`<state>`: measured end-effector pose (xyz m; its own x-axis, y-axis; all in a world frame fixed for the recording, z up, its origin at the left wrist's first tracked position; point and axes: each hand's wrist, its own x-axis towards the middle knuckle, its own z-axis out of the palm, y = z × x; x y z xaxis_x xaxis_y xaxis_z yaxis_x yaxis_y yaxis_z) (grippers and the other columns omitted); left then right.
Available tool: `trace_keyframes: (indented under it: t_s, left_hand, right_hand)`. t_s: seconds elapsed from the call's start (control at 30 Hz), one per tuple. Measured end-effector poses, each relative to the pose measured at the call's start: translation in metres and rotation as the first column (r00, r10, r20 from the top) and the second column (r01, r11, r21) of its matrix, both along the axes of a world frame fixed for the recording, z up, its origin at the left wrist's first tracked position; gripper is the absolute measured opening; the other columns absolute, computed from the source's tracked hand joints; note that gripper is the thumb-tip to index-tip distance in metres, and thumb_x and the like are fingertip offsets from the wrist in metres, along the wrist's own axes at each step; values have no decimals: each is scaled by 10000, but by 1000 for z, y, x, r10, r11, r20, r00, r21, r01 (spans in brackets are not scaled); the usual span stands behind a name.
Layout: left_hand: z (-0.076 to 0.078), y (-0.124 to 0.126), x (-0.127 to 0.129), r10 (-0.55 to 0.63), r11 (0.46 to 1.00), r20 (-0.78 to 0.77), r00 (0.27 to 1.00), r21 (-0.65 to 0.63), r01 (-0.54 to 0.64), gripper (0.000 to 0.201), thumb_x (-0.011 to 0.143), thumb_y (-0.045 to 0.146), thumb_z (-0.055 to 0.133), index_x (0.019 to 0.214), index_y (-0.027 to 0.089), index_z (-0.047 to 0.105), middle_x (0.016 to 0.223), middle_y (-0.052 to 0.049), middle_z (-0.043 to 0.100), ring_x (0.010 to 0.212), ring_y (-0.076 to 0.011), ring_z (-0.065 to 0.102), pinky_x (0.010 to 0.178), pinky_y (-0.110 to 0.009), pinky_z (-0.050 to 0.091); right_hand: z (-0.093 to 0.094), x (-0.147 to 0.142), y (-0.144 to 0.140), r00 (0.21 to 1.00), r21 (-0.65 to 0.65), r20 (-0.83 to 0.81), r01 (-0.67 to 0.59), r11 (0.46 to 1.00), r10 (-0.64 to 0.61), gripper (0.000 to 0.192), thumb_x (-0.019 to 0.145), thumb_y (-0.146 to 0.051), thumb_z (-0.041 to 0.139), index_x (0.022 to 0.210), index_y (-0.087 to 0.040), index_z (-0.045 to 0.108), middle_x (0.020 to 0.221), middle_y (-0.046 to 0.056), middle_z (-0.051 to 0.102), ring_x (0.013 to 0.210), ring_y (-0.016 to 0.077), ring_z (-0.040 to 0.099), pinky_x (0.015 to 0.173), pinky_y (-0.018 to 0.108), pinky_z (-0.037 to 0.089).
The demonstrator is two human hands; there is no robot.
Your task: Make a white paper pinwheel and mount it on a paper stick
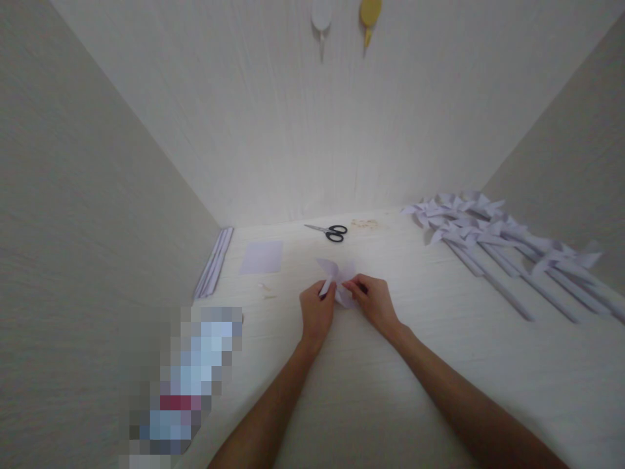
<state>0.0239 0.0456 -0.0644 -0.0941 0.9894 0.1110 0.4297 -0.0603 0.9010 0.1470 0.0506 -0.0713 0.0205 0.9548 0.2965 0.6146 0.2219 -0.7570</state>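
Between my hands, just above the table, is a white paper pinwheel [332, 268] with its blades curled. My left hand [317, 311] is closed on its left side, near the middle. The fingers of my right hand [375, 299] are pinched at its right side; whether they also hold something small is hidden. A pair of scissors [334, 233] with black handles lies beyond my hands, blades pointing left. To the left rests a flat square of white paper [262, 257], with small paper scraps [267, 294] in front of it.
Several finished paper pinwheels [469, 225] on paper sticks lie piled at the right. Rolled paper sticks [213, 264] lie by the left wall. Small tan bits [365, 223] sit beside the scissors. A pixelated object [195, 371] is at the lower left. Two hooks [370, 16] hang on the back wall.
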Motion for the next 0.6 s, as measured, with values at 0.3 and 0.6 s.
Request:
trace_keyframes:
  t_s: [0.3, 0.6]
  left_hand:
    - [-3, 3, -3, 56, 998, -16, 998, 7, -56, 295, 714, 348, 435, 519, 137, 500, 472, 35, 395, 481, -89, 361, 475, -211, 264]
    - [-4, 4, -4, 79, 997, 103, 991, -28, -77, 312, 713, 382, 437, 570, 123, 533, 495, 25, 421, 485, -93, 388, 487, -212, 311]
  right_hand:
    - [1, 1, -1, 989, 15, -122, -87, 996, 88, 104, 678, -253, 569, 656, -163, 615, 584, 17, 629, 511, 125, 553, 490, 222, 421]
    - [-4, 3, 1, 965, 11, -250, -72, 997, 73, 107, 696, -228, 537, 703, -149, 608, 600, 35, 620, 526, 135, 562, 499, 235, 447]
